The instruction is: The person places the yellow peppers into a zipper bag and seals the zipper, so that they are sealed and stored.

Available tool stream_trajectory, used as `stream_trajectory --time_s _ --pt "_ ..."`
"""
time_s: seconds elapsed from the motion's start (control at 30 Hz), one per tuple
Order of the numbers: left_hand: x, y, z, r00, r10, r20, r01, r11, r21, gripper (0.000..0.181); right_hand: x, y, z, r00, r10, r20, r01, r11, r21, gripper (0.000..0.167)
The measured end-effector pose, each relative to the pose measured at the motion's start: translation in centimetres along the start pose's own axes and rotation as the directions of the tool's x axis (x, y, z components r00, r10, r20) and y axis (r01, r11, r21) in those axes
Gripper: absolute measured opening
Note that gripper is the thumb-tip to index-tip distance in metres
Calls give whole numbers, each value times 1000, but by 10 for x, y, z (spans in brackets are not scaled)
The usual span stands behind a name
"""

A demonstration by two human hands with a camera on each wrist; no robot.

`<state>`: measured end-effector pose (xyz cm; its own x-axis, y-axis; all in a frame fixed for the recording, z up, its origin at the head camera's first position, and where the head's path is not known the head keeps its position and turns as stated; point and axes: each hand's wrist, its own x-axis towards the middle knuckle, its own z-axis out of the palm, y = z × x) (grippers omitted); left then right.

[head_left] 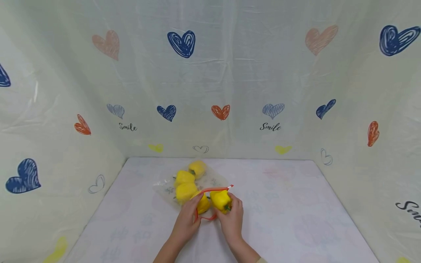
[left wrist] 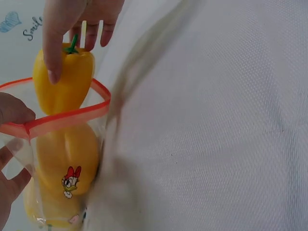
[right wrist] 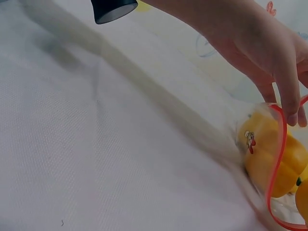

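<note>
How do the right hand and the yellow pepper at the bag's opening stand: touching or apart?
Touching: the left wrist view shows the right hand with its thumb against the side of the yellow pepper.

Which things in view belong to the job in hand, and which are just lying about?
Seem part of the job:
Left hand, gripping the bag
Red-rimmed clear bag
Right hand
Yellow pepper it holds at the bag's mouth
Other peppers

Just surroundings:
White table
Heart-print sheet
</note>
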<state>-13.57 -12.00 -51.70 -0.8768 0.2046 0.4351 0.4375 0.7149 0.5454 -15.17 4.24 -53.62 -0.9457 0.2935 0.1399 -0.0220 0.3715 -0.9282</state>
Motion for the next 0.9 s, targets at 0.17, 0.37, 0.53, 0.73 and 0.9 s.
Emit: stream_trajectory --time_s 0.17,0.37,0.53,0.73,0.9 --pt "1 2 0 1000 -26 16 26 1000 -6 76 2 -2 3 1000 22 11 -22 999 27 71" --pt "2 2 -1 998 -50 29 50 999 -1 76 4 -3 6 998 40 49 -42 998 42 71" --pt "3 4 -2 994 -92 52 92 996 -6 75 7 -1 7 997 33 72 -35 999 36 70" --pt "3 4 -3 994 -101 49 101 995 -3 77 10 -1 6 995 34 98 -40 997 62 68" --pt "3 4 -4 994 -99 50 99 995 1 75 12 -1 6 995 33 92 -41 996 83 65"
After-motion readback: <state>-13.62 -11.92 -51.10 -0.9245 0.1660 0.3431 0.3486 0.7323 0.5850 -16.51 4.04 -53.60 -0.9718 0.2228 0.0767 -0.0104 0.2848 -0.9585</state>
